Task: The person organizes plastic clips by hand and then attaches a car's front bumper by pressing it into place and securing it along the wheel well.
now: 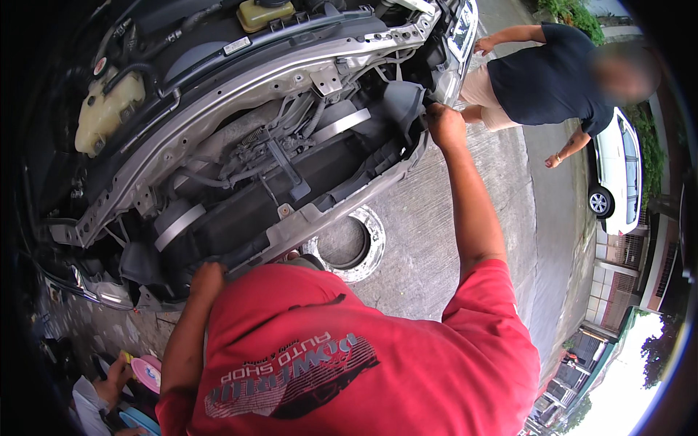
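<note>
A silver front bumper lies across the open nose of a car, below the metal crossbeam. My right hand is closed on its right end, beside a grey plastic piece. Near its left end, my left hand is wrapped on the upper edge; most of those fingers are hidden. Between bumper and crossbeam show a black panel, an upright metal bracket and hoses. My red shirt fills the lower middle and covers part of the bumper's near side.
On the concrete by the bumper lies a pale-painted tyre. A person in a dark shirt stands at the right, with a parked white car behind. At lower left, another person's hand is near a pink round thing.
</note>
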A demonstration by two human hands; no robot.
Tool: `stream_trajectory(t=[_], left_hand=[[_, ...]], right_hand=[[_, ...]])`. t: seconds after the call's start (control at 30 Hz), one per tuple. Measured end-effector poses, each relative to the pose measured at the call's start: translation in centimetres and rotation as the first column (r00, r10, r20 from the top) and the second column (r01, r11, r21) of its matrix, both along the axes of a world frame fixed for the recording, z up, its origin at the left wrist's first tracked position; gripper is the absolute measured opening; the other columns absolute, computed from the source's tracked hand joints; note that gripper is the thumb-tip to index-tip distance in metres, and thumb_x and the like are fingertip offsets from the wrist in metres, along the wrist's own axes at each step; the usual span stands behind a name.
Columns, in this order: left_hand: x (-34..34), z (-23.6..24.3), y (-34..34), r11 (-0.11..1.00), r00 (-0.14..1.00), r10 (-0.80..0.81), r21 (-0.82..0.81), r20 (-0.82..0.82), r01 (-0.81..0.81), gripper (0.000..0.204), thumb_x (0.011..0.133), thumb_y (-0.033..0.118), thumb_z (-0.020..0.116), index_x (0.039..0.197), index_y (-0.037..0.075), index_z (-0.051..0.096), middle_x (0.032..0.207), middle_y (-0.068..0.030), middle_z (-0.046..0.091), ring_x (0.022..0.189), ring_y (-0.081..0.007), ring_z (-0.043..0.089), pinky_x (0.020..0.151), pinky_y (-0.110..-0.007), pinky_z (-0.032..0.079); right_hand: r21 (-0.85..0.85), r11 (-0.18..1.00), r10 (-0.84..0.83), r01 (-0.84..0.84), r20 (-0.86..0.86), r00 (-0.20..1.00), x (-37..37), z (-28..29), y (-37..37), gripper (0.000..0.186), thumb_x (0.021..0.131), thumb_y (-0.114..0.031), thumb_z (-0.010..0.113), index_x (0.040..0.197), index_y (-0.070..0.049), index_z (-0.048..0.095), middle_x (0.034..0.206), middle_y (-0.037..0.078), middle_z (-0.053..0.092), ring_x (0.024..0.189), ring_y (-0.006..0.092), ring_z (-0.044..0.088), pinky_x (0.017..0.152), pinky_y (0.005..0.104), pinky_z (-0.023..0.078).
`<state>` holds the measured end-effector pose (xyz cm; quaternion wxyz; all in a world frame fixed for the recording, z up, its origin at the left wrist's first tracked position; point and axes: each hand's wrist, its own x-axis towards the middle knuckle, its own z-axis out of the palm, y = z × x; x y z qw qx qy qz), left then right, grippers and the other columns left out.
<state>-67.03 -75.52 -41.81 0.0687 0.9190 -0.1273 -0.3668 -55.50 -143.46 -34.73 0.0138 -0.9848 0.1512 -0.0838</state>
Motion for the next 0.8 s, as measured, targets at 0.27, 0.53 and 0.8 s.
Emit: stream_trajectory(t=[0.27, 0.53, 0.8], left_hand=[[0.3, 1.5, -1.1, 0.999, 0.999, 0.024, 0.035, -0.025, -0.023, 0.029, 0.083, 0.017, 0.07, 0.108, 0.01, 0.083, 0.111, -0.027, 0.075, 0.107, -0.0441, 0.073, 0.098, -0.051, 0.058], [0.7, 3.4, -2.0, 0.999, 0.998, 0.04, 0.003, -0.054, -0.04, 0.044, 0.076, 0.03, 0.087, 0.112, 0.005, 0.082, 0.111, -0.0261, 0.076, 0.107, -0.0433, 0.073, 0.098, -0.05, 0.058], [0.2, 3.3, -1.9, 0.997, 0.995, 0.075, 0.019, -0.07, -0.073, 0.049, 0.075, 0.032, 0.09, 0.114, 0.005, 0.081, 0.115, -0.0254, 0.076, 0.11, -0.0414, 0.073, 0.099, -0.047, 0.058]], right_hand=[[-0.007, 0.981, -0.19, 0.193, -0.235, 0.953, 1.5, 2.3, 0.7, 0.043, 0.094, -0.047, 0.071, 0.111, -0.009, 0.08, 0.108, 0.024, 0.077, 0.104, 0.0435, 0.074, 0.093, 0.0522, 0.058], [-0.005, 0.992, -0.122, 0.129, -0.369, 0.921, 2.7, 2.3, -1.8, 0.056, 0.099, -0.051, 0.064, 0.111, 0.001, 0.077, 0.11, 0.03, 0.075, 0.109, 0.0463, 0.072, 0.098, 0.0527, 0.056], [0.003, 0.966, -0.223, 0.257, -0.489, 0.843, 3.9, 2.0, 0.3, 0.057, 0.099, -0.049, 0.06, 0.129, -0.002, 0.072, 0.133, 0.023, 0.071, 0.126, 0.0399, 0.067, 0.108, 0.0491, 0.052]])
